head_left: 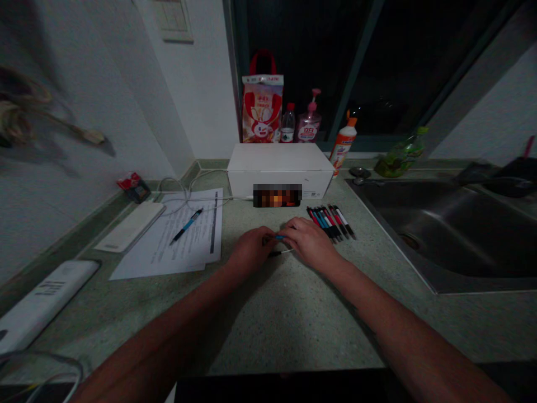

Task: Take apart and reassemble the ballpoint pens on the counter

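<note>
My left hand (252, 246) and my right hand (309, 239) meet above the middle of the countertop. Both are closed, fingertips pinching a blue pen (279, 237) between them; only a short blue stretch of it shows, the rest is covered by fingers. Just below them lies a thin black and white piece (277, 254), partly hidden, perhaps part of a pen. Right beside my right hand, a row of pens (329, 224) in blue, red, white and black lies side by side. Another blue and black pen (187, 226) rests on printed sheets to the left.
A white box (281, 159) stands behind my hands, with a phone (277, 197) leaning at its front and a cable attached. The sink (436, 282) is at the right. White power banks or similar slabs (132, 226) lie left; bottles (308, 124) line the window.
</note>
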`<state>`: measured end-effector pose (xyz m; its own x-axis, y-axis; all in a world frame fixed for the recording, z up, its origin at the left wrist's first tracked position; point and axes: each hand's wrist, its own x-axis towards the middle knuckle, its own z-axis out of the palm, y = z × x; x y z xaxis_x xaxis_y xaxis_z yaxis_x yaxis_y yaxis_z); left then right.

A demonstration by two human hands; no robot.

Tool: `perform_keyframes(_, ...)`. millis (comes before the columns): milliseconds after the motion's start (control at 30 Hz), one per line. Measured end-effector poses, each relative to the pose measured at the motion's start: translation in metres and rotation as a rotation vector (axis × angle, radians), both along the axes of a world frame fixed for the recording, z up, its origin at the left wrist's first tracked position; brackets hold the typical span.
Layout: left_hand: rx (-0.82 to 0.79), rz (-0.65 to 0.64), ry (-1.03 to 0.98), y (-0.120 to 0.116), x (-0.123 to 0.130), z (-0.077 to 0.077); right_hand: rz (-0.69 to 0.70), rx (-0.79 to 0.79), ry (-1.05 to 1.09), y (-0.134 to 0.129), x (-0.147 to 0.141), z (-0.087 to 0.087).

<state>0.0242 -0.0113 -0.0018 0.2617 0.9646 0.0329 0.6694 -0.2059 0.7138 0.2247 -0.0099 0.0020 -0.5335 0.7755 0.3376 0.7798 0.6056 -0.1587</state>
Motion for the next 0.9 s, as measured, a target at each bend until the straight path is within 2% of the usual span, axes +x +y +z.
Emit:
perform_keyframes(233,0.044,-0.031,0.155,0.001,-0.001,0.005,0.000,-0.041,0.024,0.004,0.009,-0.004)
perform_keyframes(533,0.096,0.008,0.184,0.004,-0.006,0.003,-0.060,-0.122,0.094,0.012,0.003,-0.012)
perform_keyframes(767,0.171,-0.201,0.264,-0.006,-0.005,0.005,-0.018,-0.134,0.090,0.016,0.004,-0.016)
perform_keyframes(900,0.185,-0.264,0.322,-0.010,-0.002,0.006,0.001,-0.118,0.158,0.009,0.008,-0.009)
